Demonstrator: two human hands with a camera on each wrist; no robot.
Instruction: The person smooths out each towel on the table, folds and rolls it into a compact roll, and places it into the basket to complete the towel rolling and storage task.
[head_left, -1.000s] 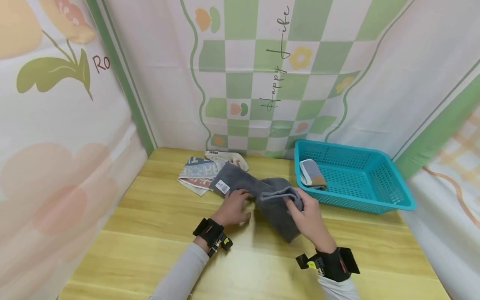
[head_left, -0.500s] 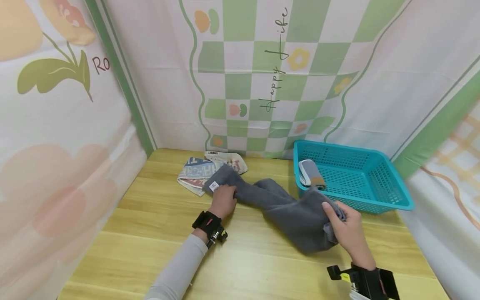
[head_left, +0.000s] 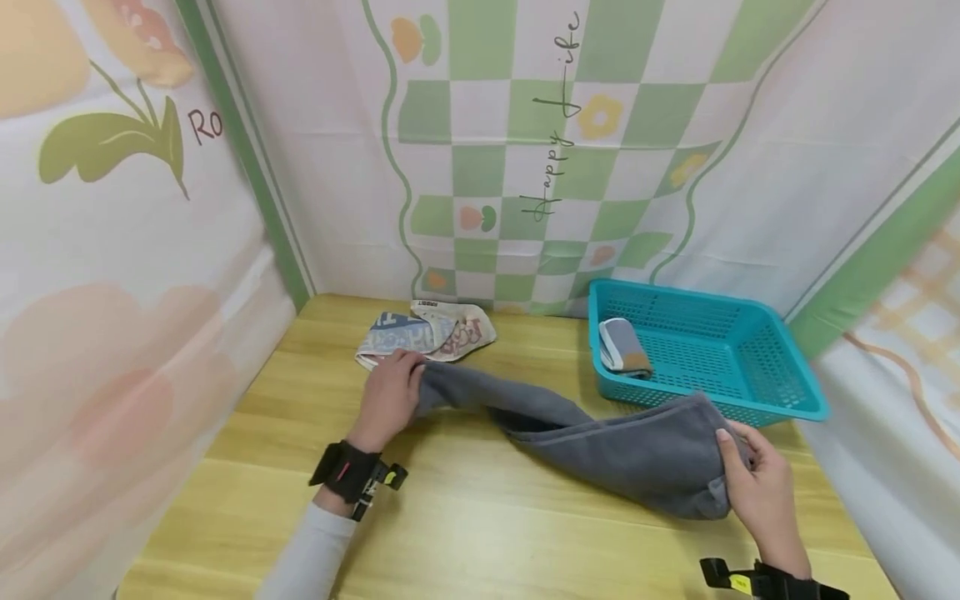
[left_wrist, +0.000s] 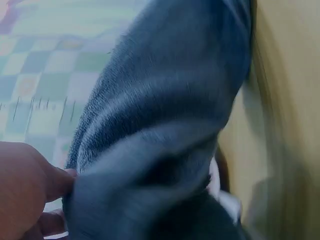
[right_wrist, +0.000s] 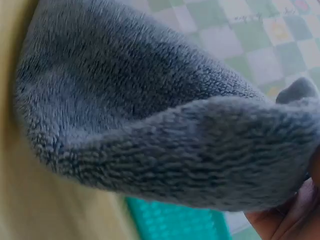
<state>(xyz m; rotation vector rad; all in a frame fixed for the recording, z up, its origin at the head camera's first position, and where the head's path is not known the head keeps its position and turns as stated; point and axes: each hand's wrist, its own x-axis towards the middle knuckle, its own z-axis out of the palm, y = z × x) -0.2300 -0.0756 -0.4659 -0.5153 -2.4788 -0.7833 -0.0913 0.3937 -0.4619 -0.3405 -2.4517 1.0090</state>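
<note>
A dark grey towel (head_left: 630,450) stretches between my two hands, twisted near its middle. My left hand (head_left: 387,400) pinches its left end close to the patterned cloths. At the other end, my right hand (head_left: 765,492) grips a corner, thumb on top and fingers behind. The left wrist view shows the towel (left_wrist: 160,100) hanging in folds past the fingertips (left_wrist: 62,182). In the right wrist view the towel's fluffy pile (right_wrist: 150,130) fills most of the picture, with part of the hand (right_wrist: 290,215) at the lower right.
Two patterned cloths, one blue (head_left: 401,333) and one cream (head_left: 468,332), lie at the back left of the wooden table (head_left: 465,533). A teal basket (head_left: 712,408) stands at the back right with a folded cloth (head_left: 624,346) inside. A printed curtain (head_left: 337,167) hangs behind.
My right hand has moved right and toward me, pulling the bunched towel out long. My left hand has moved left with its end, uncovering more of the cream cloth.
</note>
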